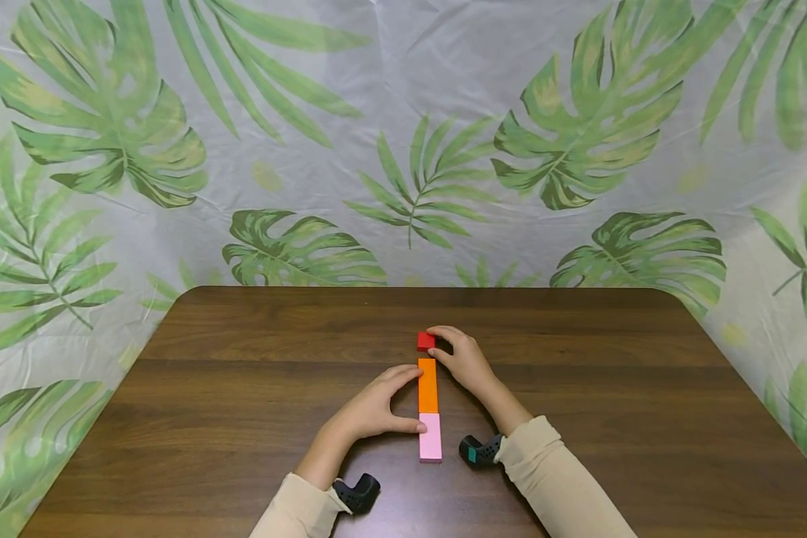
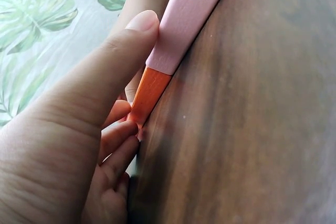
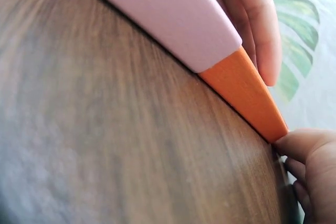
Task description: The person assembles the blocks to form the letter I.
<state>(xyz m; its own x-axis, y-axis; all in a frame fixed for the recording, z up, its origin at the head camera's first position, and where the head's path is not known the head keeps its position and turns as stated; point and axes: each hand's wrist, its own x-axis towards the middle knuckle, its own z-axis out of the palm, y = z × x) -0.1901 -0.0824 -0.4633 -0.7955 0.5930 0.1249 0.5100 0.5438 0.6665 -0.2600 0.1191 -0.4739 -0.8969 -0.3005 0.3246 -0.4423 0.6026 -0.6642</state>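
Observation:
An orange block [image 1: 427, 385] and a pink block [image 1: 430, 437] lie end to end in a line on the brown table, the pink one nearer. Beyond the orange block's far end, across a small gap, sits a shorter red block [image 1: 426, 341]. My right hand [image 1: 467, 362] pinches the red block between thumb and index finger from its right side. My left hand [image 1: 375, 403] is spread along the left side of the line, its thumb touching the pink block and its fingertips at the orange one. In the left wrist view, the thumb [image 2: 143, 22] rests against the pink side.
The wooden tabletop [image 1: 242, 418] stretches to both sides of the blocks. Behind its far edge hangs a pale cloth [image 1: 430, 75] printed with green leaves. A black wrist device [image 1: 358, 494] is on the left wrist, and another black device [image 1: 479, 451] on the right.

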